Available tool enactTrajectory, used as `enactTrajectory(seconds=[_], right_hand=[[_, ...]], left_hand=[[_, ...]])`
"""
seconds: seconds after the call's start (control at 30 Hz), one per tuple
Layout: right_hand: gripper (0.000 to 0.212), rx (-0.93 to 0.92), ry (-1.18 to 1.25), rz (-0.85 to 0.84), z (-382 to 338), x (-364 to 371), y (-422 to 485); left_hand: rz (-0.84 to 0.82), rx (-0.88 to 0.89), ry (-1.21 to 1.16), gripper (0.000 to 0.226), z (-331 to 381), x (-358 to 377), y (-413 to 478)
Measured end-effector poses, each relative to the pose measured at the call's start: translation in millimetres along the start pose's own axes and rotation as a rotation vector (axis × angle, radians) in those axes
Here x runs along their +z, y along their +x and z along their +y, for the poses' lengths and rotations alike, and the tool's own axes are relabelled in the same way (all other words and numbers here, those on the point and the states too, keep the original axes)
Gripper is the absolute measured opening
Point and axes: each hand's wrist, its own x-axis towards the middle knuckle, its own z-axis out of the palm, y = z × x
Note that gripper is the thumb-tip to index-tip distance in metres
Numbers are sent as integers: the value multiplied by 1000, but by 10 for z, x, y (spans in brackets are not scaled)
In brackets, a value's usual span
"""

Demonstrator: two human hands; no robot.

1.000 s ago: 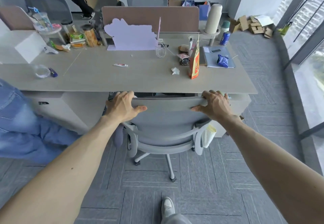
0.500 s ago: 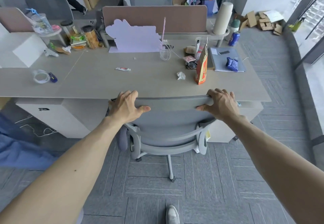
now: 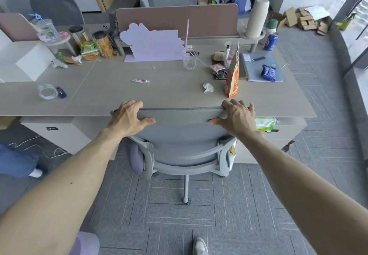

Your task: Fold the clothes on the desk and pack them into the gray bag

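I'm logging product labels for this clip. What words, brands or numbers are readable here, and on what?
No text here can be read.
orange bag: print blurred.
blue can: lettering too small.
blue snack packet: blurred.
small tube: too small.

No legible text anywhere. Print present but too blurred or small to read:
- orange paper bag (image 3: 232,77), upright on table (image 3: 111,95): red marking on side
- blue can (image 3: 270,42): pale label patch
- blue snack packet (image 3: 268,73): white specks of print
- small tube (image 3: 140,81): red-white label
- green packet (image 3: 264,123) below table edge: print unclear
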Motion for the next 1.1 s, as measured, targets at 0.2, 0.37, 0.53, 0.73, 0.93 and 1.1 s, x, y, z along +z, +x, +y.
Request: enactTrajectory(seconds=[0.2, 0.37, 0.53, 0.73, 0.93, 1.1], right_hand=[[73, 17, 1, -17, -103, -31, 56], [72, 19, 2, -11, -237, 2, 67], [72, 15, -47, -55, -328, -8, -16], [72, -8, -71, -84, -293, -36, -117], [75, -61, 49, -152, -223, -170, -186], [72, -116, 116, -73, -271, -473, -249]], left_hand=[[-32, 27, 11, 51, -100, -70, 140], [-42, 41, 18, 49, -231, -128, 159], [-5, 42, 29, 51, -282, -124, -30], [-1, 44, 56, 51, -243, -101, -200], [-47, -2, 53, 73, -194, -212, -301], [70, 62, 8, 80, 5, -531, -371]])
